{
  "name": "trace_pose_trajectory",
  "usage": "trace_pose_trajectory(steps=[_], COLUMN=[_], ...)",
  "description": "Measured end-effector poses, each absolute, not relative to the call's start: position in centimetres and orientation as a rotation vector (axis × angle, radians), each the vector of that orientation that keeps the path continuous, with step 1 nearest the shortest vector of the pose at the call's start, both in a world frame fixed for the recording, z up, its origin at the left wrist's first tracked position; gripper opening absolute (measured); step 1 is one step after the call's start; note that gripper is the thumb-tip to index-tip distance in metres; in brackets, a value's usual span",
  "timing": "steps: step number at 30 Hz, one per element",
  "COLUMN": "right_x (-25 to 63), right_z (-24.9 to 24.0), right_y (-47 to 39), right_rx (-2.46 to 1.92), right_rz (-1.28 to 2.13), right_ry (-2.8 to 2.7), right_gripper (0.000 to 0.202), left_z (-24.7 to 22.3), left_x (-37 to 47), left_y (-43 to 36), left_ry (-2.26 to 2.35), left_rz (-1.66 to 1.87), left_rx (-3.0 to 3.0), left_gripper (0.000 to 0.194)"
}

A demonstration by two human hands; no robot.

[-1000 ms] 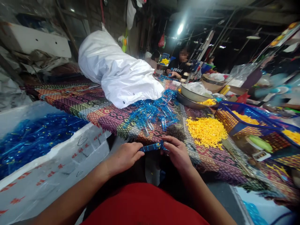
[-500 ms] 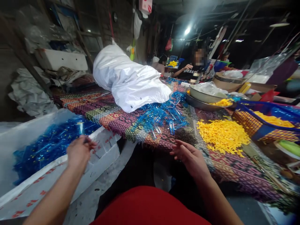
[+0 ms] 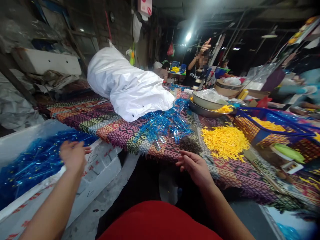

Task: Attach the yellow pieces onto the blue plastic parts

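My left hand (image 3: 72,155) hovers over the rim of a white foam box (image 3: 100,166) at my left, fingers spread, nothing in it. The box holds a heap of finished blue plastic pieces (image 3: 32,163). My right hand (image 3: 195,166) rests at the near edge of the patterned table (image 3: 112,128), fingers loosely apart and empty. Just beyond it lie a small dark pile (image 3: 189,145), a heap of loose blue plastic parts (image 3: 165,123) and a pile of small yellow parts (image 3: 222,141).
A big white sack (image 3: 125,83) lies across the table. Metal bowls (image 3: 207,103) and a blue basket (image 3: 272,128) with yellow parts stand at the right. Other people sit at the far end, one with a raised hand (image 3: 205,45).
My two hands held a blue piece together a second ago. The left hand carried it to the foam box and now hangs open over it. My right hand stayed at the table edge.
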State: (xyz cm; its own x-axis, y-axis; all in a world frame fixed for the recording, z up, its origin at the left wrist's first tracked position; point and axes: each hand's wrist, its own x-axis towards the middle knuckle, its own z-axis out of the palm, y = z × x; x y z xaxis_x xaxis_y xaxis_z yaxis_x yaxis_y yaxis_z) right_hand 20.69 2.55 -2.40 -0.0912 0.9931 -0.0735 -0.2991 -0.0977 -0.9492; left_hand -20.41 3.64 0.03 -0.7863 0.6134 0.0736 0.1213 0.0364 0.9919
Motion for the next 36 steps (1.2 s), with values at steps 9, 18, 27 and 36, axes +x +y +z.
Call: trace_pose_trajectory(steps=[9, 18, 27, 36], right_x=[20.5, 20.9, 33.2, 34.7], right_z=[-2.3, -2.0, -1.5, -3.0], right_y=[2.6, 2.7, 3.1, 3.7], right_rx=[-1.028, -1.016, -1.600, -1.815], right_rz=[1.436, 1.467, 0.395, -0.131], right_ry=[-1.028, -1.016, -1.278, -1.736], right_gripper=[0.036, 0.031, 0.022, 0.024], left_z=[2.2, 0.9, 1.1, 1.8], left_x=[-8.0, -5.5, -5.8, 0.8], left_y=[11.5, 13.4, 12.4, 6.5], left_ry=[2.077, 2.191, 2.262, 1.122], left_rz=[0.861, 0.426, 0.729, 1.094], left_rx=[2.087, 2.326, 2.197, 1.091], left_gripper=[0.031, 0.030, 0.036, 0.029])
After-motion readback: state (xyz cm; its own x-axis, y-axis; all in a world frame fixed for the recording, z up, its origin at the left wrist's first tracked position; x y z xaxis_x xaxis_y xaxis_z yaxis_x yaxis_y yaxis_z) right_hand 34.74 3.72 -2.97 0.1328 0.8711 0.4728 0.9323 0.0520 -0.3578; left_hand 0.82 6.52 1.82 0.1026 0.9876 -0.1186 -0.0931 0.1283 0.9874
